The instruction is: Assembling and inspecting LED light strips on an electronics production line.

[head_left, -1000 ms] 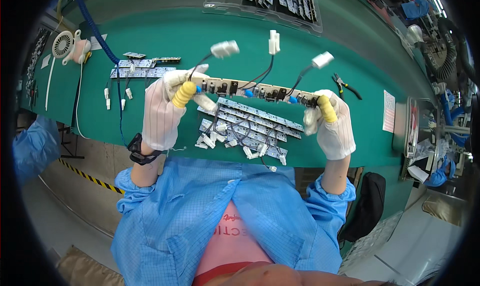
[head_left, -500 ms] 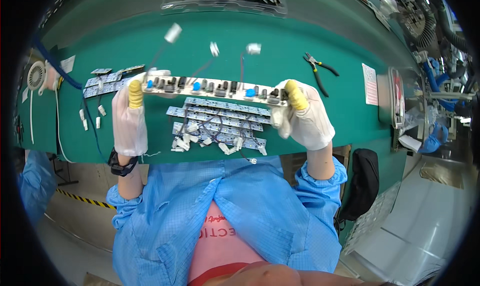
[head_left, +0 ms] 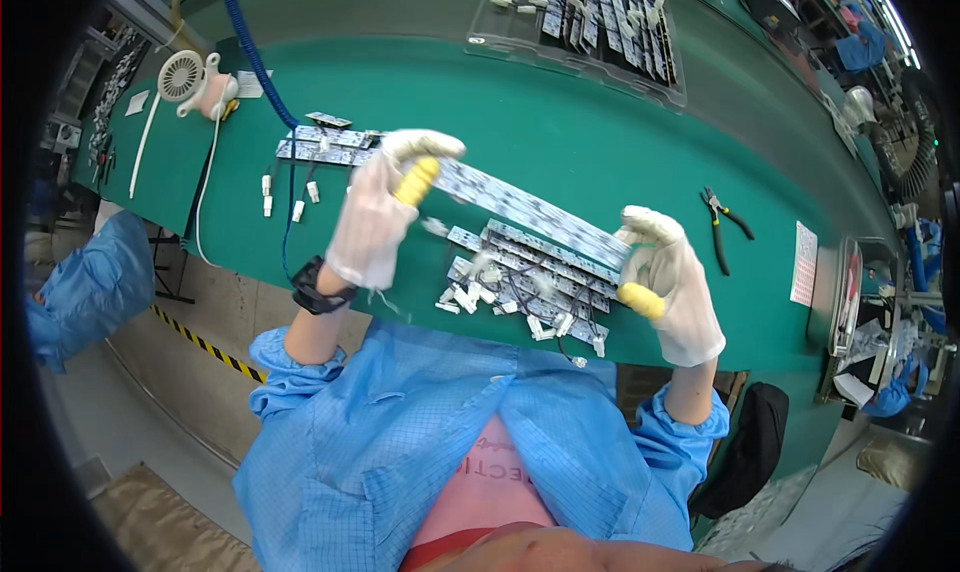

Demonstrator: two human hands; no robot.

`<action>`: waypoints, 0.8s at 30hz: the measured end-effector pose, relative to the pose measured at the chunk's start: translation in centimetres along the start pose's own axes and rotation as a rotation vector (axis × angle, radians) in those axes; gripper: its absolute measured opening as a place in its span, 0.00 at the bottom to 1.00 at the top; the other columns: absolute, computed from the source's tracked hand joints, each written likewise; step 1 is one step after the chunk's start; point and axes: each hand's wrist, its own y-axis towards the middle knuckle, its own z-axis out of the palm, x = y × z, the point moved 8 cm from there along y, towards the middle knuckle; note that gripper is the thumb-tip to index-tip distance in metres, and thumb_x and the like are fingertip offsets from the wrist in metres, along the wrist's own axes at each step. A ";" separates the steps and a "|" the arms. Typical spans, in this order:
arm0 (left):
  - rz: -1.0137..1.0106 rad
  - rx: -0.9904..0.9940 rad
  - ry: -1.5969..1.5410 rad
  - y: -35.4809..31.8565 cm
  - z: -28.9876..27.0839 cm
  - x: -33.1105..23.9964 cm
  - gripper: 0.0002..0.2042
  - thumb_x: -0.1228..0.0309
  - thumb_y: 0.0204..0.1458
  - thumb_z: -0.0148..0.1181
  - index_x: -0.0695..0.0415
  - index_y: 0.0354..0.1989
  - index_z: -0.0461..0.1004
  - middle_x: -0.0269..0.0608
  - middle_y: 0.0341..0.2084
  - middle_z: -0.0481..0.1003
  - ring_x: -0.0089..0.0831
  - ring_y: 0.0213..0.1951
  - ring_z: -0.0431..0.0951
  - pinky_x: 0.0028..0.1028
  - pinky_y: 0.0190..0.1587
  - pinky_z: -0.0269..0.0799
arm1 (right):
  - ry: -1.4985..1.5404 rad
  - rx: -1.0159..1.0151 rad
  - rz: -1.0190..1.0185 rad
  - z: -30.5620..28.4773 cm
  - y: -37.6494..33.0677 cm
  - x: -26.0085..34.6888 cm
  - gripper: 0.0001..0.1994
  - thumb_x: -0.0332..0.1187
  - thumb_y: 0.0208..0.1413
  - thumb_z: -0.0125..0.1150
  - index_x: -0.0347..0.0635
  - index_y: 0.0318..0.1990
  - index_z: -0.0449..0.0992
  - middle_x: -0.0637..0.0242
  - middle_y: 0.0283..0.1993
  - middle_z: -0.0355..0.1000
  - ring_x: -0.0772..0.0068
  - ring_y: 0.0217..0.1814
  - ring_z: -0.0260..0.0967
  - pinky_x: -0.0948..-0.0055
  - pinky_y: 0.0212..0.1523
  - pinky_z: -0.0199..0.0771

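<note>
A long narrow circuit board strip [head_left: 530, 212] is held above the green table [head_left: 560, 102], flipped so its pale underside faces up. My left hand [head_left: 380, 212], in a white glove with a yellow fingertip cover, grips its left end. My right hand [head_left: 670, 282], gloved the same way, grips its right end. Under the strip lies a pile of similar boards with white connectors and dark wires [head_left: 520, 287] near the table's front edge.
More board strips [head_left: 325, 142] and loose white connectors [head_left: 290, 197] lie to the left. A small white fan [head_left: 185, 77] and blue hose [head_left: 250, 57] sit at far left. A clear tray of parts [head_left: 590, 12] is at the back; pliers [head_left: 725, 222] at right. Another person's blue sleeve [head_left: 85, 287] shows left.
The strip has been turned over: its components and dangling connector leads faced up before, now the plain underside shows. Both hands kept hold of its ends.
</note>
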 end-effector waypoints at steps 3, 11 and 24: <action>0.061 -0.208 0.169 3.1 -7.0 -1.5 0.18 0.84 0.46 0.42 0.62 0.46 0.71 0.41 0.40 0.74 0.26 0.45 0.74 0.23 0.47 0.69 | -0.738 0.015 -0.040 -1.7 -0.4 -1.2 0.25 0.33 0.43 0.69 0.42 0.51 0.68 0.64 0.46 0.68 0.68 0.38 0.69 0.73 0.36 0.68; -0.026 -0.101 0.998 8.5 -19.0 8.5 0.08 0.73 0.52 0.56 0.52 0.38 0.78 0.44 0.37 0.78 0.40 0.42 0.76 0.31 0.45 0.69 | -1.187 0.174 -0.043 -0.6 -0.9 -3.0 0.12 0.28 0.43 0.67 0.42 0.37 0.73 0.65 0.44 0.68 0.59 0.45 0.67 0.64 0.42 0.71; -0.234 0.386 -0.559 -3.3 3.6 -3.2 0.32 0.50 0.57 0.52 0.67 0.59 0.60 0.45 0.40 0.75 0.28 0.49 0.73 0.33 0.50 0.70 | 0.438 -0.197 -0.125 -1.9 -1.5 1.6 0.10 0.20 0.50 0.60 0.33 0.41 0.70 0.53 0.42 0.72 0.67 0.31 0.75 0.74 0.32 0.79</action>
